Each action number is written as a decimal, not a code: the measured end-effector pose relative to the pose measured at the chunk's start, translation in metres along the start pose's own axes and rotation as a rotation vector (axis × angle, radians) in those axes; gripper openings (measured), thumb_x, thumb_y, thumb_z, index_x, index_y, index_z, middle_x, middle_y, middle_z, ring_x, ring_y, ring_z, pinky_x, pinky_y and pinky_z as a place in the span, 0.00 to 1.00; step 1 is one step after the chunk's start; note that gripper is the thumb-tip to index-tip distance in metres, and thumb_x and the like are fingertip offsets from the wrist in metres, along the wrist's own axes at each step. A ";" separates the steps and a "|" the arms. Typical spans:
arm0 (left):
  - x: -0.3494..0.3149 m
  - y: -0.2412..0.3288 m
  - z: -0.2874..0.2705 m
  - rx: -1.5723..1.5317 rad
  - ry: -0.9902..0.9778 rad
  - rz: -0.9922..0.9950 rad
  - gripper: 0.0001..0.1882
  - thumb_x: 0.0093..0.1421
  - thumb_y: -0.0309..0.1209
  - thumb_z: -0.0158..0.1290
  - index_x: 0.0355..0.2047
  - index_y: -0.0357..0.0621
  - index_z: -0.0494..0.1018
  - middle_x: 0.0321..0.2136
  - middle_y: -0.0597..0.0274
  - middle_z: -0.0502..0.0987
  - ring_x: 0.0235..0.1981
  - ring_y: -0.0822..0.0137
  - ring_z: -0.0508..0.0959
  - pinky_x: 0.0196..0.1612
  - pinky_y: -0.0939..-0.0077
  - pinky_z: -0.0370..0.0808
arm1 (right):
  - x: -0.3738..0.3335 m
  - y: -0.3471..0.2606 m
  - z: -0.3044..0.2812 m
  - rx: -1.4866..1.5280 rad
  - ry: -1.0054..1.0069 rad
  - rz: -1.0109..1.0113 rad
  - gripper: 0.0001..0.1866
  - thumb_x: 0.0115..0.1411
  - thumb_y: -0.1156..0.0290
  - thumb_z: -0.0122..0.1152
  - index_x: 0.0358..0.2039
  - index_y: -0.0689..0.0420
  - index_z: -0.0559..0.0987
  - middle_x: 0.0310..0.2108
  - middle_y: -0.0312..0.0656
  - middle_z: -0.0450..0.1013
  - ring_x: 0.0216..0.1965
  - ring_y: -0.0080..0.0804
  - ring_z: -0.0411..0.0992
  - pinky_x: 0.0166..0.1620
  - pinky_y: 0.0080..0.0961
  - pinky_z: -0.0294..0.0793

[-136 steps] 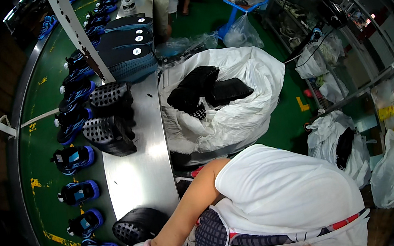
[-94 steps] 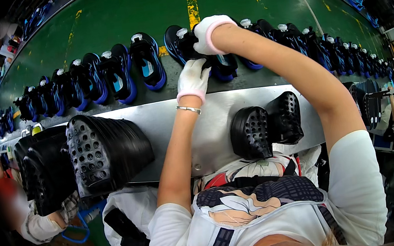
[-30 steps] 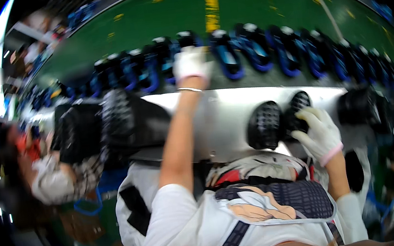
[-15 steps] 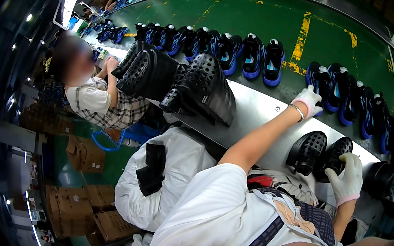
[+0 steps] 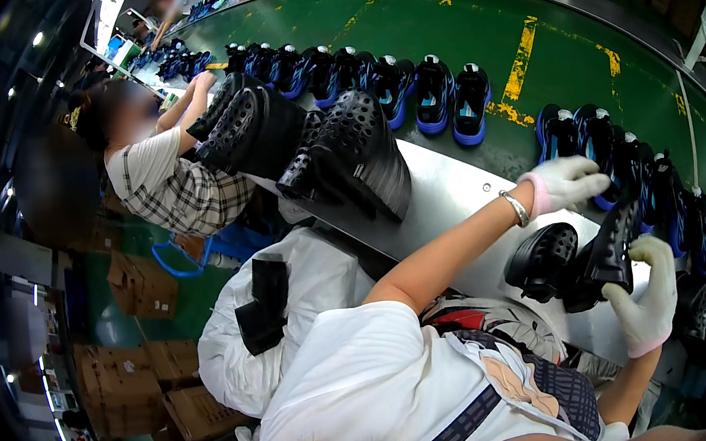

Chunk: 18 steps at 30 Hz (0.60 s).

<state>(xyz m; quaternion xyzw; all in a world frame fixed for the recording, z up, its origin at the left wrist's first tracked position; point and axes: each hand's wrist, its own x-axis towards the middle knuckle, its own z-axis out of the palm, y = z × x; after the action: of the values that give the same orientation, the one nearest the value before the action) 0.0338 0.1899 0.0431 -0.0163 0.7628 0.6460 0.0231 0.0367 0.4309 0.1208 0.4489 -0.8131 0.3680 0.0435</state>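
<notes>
My right hand (image 5: 649, 299), in a white glove, grips the near side of a black perforated toe-shaped shell (image 5: 614, 252), which is tilted up on edge. Next to it on the metal bench lies a second black perforated shell (image 5: 543, 261), untouched. My left hand (image 5: 573, 182), gloved too and wearing a bracelet at the wrist, hovers just beyond the shells with its fingers stretched out and nothing in them. The closest black-and-blue sneakers (image 5: 594, 134) stand in a row past its fingertips. Another black shell (image 5: 697, 306) sits beside my right hand, partly hidden.
Stacks of nested black shells (image 5: 359, 162) occupy the metal bench (image 5: 445, 178) to the left. Sneakers line the green surface (image 5: 400, 29) beyond. A co-worker (image 5: 176, 176) sits at the far left. White bags (image 5: 294, 316) and cardboard boxes (image 5: 118, 386) lie left of me.
My left hand has drawn back from the sneakers toward the shells. The shell by my right hand has been tipped up from lying flat. The co-worker's arms have reached farther out.
</notes>
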 end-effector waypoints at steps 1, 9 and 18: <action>-0.006 0.005 0.012 -0.300 -0.131 -0.014 0.30 0.64 0.55 0.43 0.48 0.39 0.71 0.41 0.54 0.76 0.39 0.64 0.78 0.42 0.68 0.76 | 0.005 -0.005 0.000 0.007 0.029 -0.035 0.26 0.31 0.75 0.69 0.36 0.61 0.71 0.40 0.48 0.68 0.42 0.45 0.68 0.47 0.33 0.67; -0.036 0.006 0.027 -0.960 -0.325 -0.105 0.31 0.65 0.58 0.39 0.53 0.45 0.67 0.45 0.61 0.75 0.45 0.69 0.77 0.50 0.68 0.74 | 0.023 -0.014 0.015 0.018 -0.058 -0.121 0.26 0.39 0.75 0.67 0.43 0.62 0.72 0.45 0.49 0.69 0.45 0.47 0.69 0.48 0.35 0.69; -0.021 -0.016 0.019 -0.712 0.108 0.154 0.21 0.61 0.41 0.56 0.49 0.41 0.68 0.40 0.66 0.74 0.43 0.73 0.74 0.48 0.74 0.72 | 0.038 0.008 0.035 -0.144 -0.143 0.172 0.21 0.53 0.64 0.62 0.46 0.61 0.73 0.37 0.50 0.72 0.39 0.48 0.72 0.42 0.36 0.71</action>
<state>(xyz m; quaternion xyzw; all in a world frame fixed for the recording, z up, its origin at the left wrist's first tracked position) 0.0561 0.2055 0.0260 0.0002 0.4891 0.8692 -0.0729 0.0170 0.3844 0.1062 0.3983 -0.8739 0.2782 -0.0140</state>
